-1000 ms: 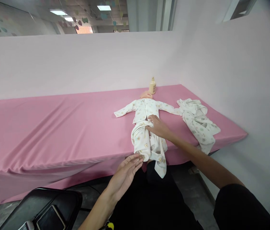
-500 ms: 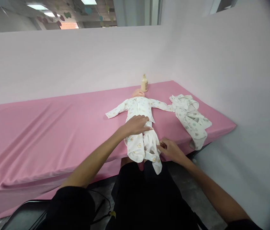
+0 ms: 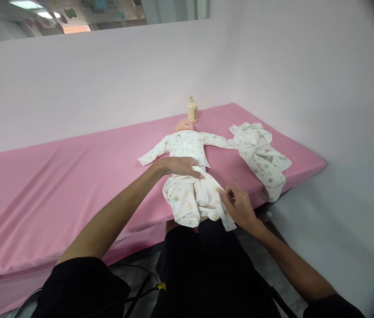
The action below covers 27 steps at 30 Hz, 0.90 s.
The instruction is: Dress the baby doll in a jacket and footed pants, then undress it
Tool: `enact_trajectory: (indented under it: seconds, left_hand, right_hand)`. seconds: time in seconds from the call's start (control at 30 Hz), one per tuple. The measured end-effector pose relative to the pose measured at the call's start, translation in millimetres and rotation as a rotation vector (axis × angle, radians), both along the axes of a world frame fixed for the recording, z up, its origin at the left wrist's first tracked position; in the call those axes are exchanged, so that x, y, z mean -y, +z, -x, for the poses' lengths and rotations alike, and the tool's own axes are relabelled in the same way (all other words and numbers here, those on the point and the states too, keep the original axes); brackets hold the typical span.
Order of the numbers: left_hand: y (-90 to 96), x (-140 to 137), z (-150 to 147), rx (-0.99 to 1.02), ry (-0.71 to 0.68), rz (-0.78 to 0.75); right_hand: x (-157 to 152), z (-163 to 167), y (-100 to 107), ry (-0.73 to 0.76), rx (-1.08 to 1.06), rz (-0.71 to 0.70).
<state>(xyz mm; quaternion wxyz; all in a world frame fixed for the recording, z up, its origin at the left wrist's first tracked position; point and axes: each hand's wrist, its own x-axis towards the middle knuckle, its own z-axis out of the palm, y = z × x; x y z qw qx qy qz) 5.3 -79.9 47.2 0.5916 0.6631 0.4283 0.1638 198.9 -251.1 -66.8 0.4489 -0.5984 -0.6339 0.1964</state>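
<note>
A baby doll (image 3: 184, 125) lies on its back, head away from me, in a white printed baby shirt (image 3: 187, 143) with both sleeves spread. White baby pants (image 3: 187, 207) with small bear prints cover its lower body, and their ends hang past the table's front edge. My left hand (image 3: 182, 167) reaches across the doll's waist, its fingers closed on the waistband. At the right side of the pants, my right hand (image 3: 240, 207) pinches the cloth between thumb and finger. The doll's legs are hidden under the fabric.
The table has a pink sheet (image 3: 74, 176). A pump bottle (image 3: 192, 111) stands behind the doll's head. To the right, a crumpled printed white cloth (image 3: 261, 159) droops over the front edge. White walls rise behind and on the right.
My right hand has risen slightly, drawing the right side of the pants outward and tauter. My left hand now holds the waistband edge. The view has shifted a little.
</note>
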Motion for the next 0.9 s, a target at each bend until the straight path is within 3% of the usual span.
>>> enact_trajectory:
  seconds: [0.1, 0.17, 0.3, 0.37, 0.47, 0.53, 0.6, 0.67, 0.73, 0.83, 0.9]
  left_hand:
    - [8.2, 6, 2, -0.161, -0.161, 0.019]
    - [13.2, 12, 1, -0.122, -0.253, 0.047]
    - [13.8, 18, -3, -0.026, -0.233, 0.023]
    - [11.6, 18, -4, -0.024, -0.224, -0.043]
    - [11.0, 17, -3, -0.05, -0.214, -0.008]
    - [13.1, 17, 0, -0.017, -0.082, 0.116]
    - [16.3, 17, 3, 0.049, 0.09, 0.228]
    - [19.4, 16, 7, 0.073, 0.156, 0.266]
    - [21.5, 14, 12, 0.019, 0.052, 0.238]
    - [22.6, 10, 18, -0.103, -0.293, 0.14]
    - [22.2, 7, 21, -0.14, -0.436, 0.064]
  right_hand:
    - [5, -3, 4, 0.28, 0.012, 0.129]
    - [7, -6, 8, 0.421, -0.019, 0.221]
    - [3, -12, 9, 0.628, -0.24, 0.4]
    - [-6, -14, 6, 0.64, -0.35, 0.42]
    - [-26, -16, 2, 0.458, -0.411, 0.297]
    - [-40, -15, 3, 0.409, -0.372, 0.218]
    - [-51, -13, 8, 0.459, -0.297, 0.185]
    - [-59, -10, 14, 0.548, -0.24, 0.185]
    - [-64, -6, 22, 0.642, -0.207, 0.21]
    - [-71, 0, 31, 0.75, -0.089, 0.25]
    - [-74, 5, 34, 0.779, -0.01, 0.246]
